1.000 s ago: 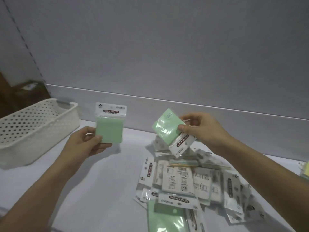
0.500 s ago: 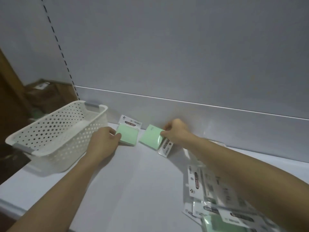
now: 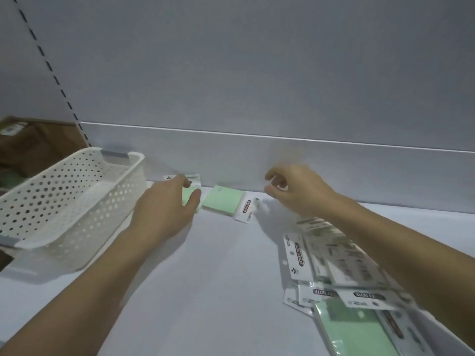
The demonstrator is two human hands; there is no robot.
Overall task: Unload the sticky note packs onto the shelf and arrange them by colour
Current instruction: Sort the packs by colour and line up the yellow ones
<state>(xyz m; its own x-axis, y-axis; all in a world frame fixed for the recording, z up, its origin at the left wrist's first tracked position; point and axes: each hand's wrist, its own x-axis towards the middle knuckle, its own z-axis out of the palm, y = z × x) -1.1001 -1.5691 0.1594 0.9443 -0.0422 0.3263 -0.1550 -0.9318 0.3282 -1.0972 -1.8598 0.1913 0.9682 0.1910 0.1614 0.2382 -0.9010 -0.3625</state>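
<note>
Two green sticky note packs lie side by side at the back of the white shelf (image 3: 195, 291). My left hand (image 3: 164, 211) rests on the left green pack (image 3: 187, 196), thumb and fingers on its surface. The right green pack (image 3: 223, 200) lies flat on its own, its white header card pointing right. Just right of it, my right hand (image 3: 295, 191) hovers a little above the shelf with fingers curled apart, holding nothing. A pile of sticky note packs (image 3: 341, 276) lies at the lower right, partly under my right forearm.
A white perforated basket (image 3: 61, 201) stands on the shelf's left end, close to my left hand. The grey back panel (image 3: 257, 73) rises right behind the two green packs. A brown cardboard box (image 3: 38, 140) shows past the shelf's left side.
Both hands carried green packs from mid-air to the shelf's back edge. My right hand has let go of its pack and drawn away to the right; my left hand stays on its pack.
</note>
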